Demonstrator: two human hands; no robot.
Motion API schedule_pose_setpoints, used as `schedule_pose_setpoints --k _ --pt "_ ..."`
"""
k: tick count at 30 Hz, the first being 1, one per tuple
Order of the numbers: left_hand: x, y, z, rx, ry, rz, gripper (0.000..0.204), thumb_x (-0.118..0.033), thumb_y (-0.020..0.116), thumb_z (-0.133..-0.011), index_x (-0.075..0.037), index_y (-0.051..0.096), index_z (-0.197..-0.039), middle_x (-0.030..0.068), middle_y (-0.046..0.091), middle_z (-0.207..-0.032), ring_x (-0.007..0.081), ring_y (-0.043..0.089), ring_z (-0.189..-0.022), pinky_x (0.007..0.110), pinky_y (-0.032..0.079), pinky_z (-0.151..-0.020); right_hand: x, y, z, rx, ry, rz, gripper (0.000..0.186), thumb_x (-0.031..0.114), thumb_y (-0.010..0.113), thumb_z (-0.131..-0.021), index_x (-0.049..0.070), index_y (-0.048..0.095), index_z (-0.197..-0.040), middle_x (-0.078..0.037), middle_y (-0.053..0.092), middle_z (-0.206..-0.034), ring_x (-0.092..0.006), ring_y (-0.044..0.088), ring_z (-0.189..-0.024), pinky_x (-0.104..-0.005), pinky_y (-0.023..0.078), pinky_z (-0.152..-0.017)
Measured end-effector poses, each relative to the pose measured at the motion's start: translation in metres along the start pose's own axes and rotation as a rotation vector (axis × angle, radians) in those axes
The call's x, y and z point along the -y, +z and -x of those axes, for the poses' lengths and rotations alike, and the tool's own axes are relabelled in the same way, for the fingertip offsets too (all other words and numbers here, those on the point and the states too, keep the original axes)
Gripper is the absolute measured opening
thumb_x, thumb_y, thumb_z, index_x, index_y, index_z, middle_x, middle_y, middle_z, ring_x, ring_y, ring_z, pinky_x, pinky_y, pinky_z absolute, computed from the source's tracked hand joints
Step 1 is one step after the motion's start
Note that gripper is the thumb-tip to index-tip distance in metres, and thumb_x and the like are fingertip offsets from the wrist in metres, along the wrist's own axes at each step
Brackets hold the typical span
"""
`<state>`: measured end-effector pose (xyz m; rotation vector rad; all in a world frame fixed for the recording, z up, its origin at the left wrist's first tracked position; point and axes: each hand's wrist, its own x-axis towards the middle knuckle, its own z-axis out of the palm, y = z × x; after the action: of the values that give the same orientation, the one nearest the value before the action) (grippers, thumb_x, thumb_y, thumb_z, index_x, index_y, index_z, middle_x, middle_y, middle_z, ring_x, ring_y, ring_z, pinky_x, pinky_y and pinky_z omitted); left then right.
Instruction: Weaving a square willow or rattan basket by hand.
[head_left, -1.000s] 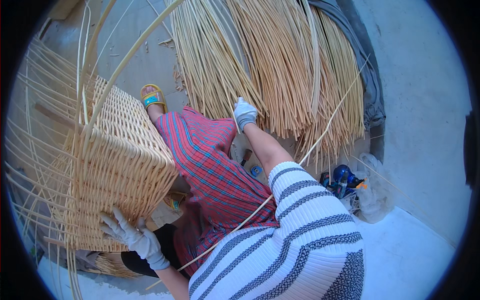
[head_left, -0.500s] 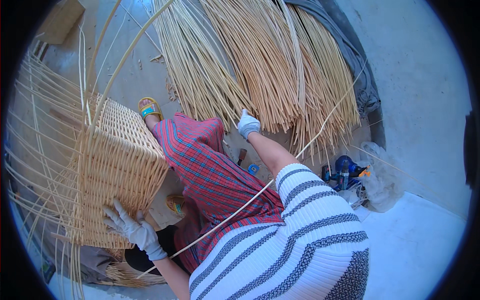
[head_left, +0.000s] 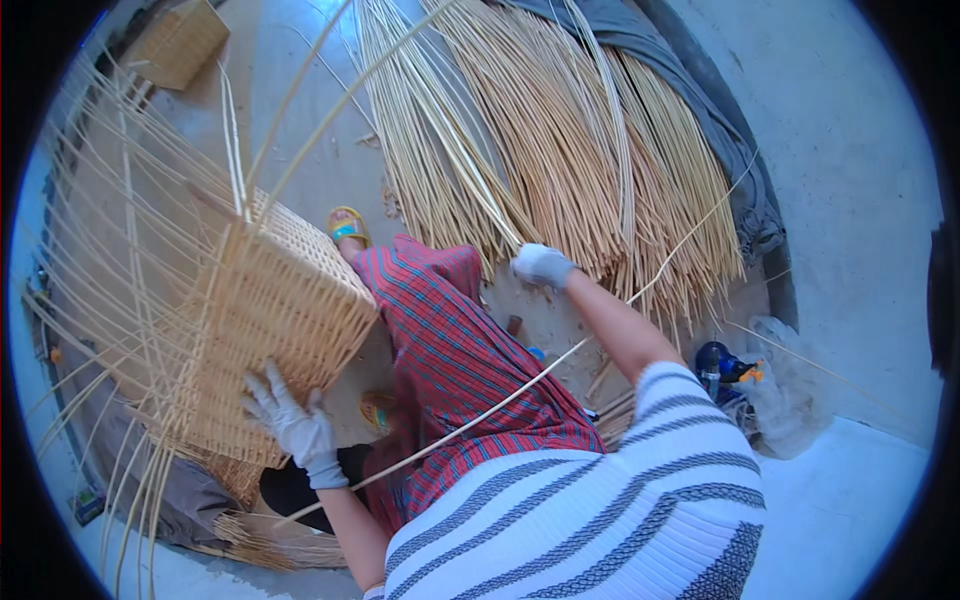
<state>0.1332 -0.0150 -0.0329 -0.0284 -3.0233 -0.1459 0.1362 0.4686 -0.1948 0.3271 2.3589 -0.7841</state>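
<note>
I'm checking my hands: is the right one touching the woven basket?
Apart. The head view shows the right hand at the rods, with red checked cloth between it and the woven basket.

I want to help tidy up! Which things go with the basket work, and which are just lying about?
For the work:
- basket, with the left hand spread on it
- canes, some held near their ends by the right hand

Seems just lying about:
- blue bottle
- clear plastic bag
</note>
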Motion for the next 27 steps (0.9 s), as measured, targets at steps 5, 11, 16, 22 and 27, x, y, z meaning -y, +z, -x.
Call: schedule_pose_setpoints --k 5,11,16,22,27 --pt "-0.052 -0.026 0.014 0.032 0.101 0.704 0.059 -0.014 0.073 -0.094 -0.005 0.055 -0.15 0.0192 0.051 -0.155 0.0352 0.05 -0.141 0.045 0.035 -0.122 0.055 -0.067 0.163 0.553 -0.228 -1.157 0.034 0.034 0.057 -0.106 0.003 0.067 -0.099 0.0 0.061 -0.07 -0.01 0.059 -0.06 -0.0251 0.047 -0.055" --pt "-0.148 -0.058 0.02 0.987 -0.021 1.871 0.064 -0.041 0.051 -0.112 0.002 0.036 -0.156 0.0183 0.067 -0.127 0.0272 0.068 -0.115 0.043 0.055 -0.103 0.187 -0.02 0.236 0.607 -0.492 -1.038 0.037 0.037 0.057 -0.109 0.0 0.065 -0.114 -0.009 0.072 -0.092 -0.0206 0.075 -0.084 -0.0332 0.061 -0.071" --pt "-0.127 -0.124 0.006 1.042 -0.167 1.714 0.037 -0.023 0.054 -0.111 -0.006 0.048 -0.144 -0.0054 0.048 -0.073 0.0033 0.043 -0.053 0.02 0.038 -0.047 0.218 -0.004 0.202 0.652 -0.686 -0.54 0.055 0.047 0.046 -0.112 0.0 0.063 -0.135 -0.012 0.075 -0.114 -0.0222 0.074 -0.098 -0.038 0.059 -0.09" --pt "-0.051 -0.177 0.074 1.077 0.138 1.527 0.04 -0.015 0.049 -0.109 -0.002 0.049 -0.147 -0.0059 0.052 -0.072 0.0037 0.049 -0.056 0.021 0.04 -0.05 0.228 -0.027 0.19 0.458 -0.691 -1.674 0.047 0.029 0.048 -0.112 0.003 0.043 -0.152 -0.017 0.07 -0.127 -0.0285 0.071 -0.111 -0.0455 0.057 -0.101" --pt "-0.001 -0.166 0.076 0.392 0.368 0.929 0.037 0.0 0.065 -0.095 -0.003 0.067 -0.132 0.0058 0.069 -0.084 0.0164 0.069 -0.077 0.031 0.057 -0.075 0.269 -0.011 0.213 0.254 -1.295 -1.176 0.029 0.004 0.06 -0.105 0.002 0.053 -0.133 -0.02 0.072 -0.122 -0.0283 0.072 -0.106 -0.0426 0.059 -0.097"
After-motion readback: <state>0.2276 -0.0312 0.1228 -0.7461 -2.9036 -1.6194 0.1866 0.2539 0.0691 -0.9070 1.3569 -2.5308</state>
